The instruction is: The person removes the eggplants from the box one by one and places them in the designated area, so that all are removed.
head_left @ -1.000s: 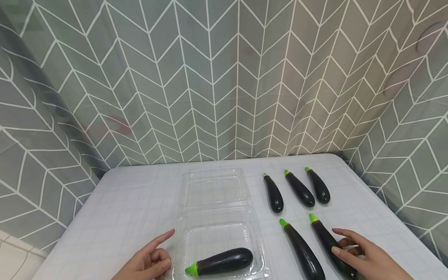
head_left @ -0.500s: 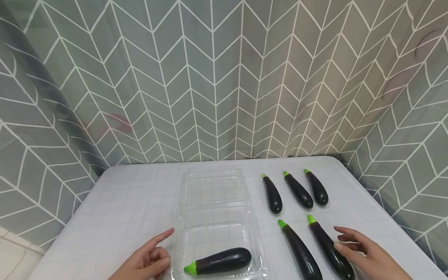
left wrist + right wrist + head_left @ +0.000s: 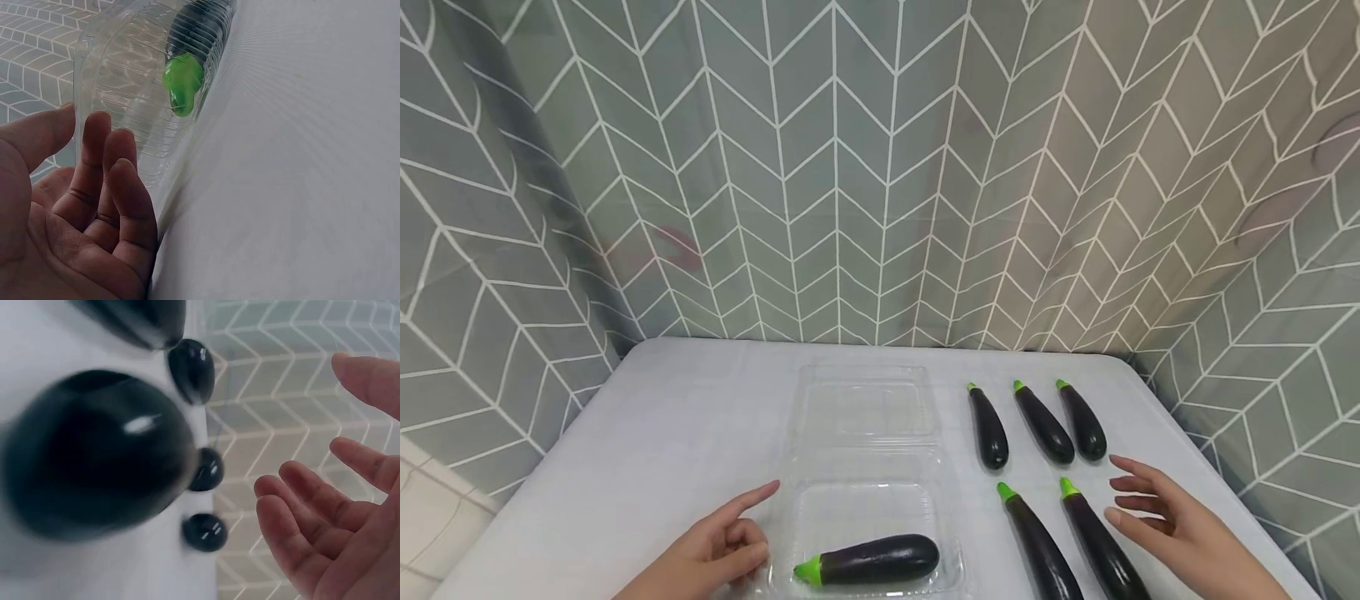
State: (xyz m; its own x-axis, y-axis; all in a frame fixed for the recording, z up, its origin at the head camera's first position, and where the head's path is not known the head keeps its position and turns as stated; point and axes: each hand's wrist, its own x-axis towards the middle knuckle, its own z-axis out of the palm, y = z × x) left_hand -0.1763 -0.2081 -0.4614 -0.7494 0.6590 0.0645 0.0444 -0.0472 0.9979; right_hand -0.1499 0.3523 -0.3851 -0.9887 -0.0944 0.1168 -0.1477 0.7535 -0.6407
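Note:
A clear plastic clamshell container [image 3: 865, 500] lies open on the table, with one dark eggplant [image 3: 880, 560] on its side in the near half, green stem to the left. Beside the container's left rim is my left hand [image 3: 718, 542], index finger extended and the others loosely bent; in the left wrist view its fingertips [image 3: 97, 122] are right at the rim. My right hand [image 3: 1168, 517] holds nothing, fingers spread and slightly bent, just right of an eggplant [image 3: 1101, 542] on the table. Another eggplant [image 3: 1041, 550] lies to the left of that one.
Behind the right hand lies a row of smaller eggplants: left [image 3: 988, 427], middle [image 3: 1045, 423] and right [image 3: 1082, 421]. The container's lid [image 3: 865, 404] is laid back toward the rear. A grey patterned curtain [image 3: 880, 167] surrounds the white-covered table [image 3: 700, 417].
My right hand has drawn off the near right eggplant, shifting up and a little right, its thumb now apart from it. The left hand stays by the container. The head view has tilted slightly.

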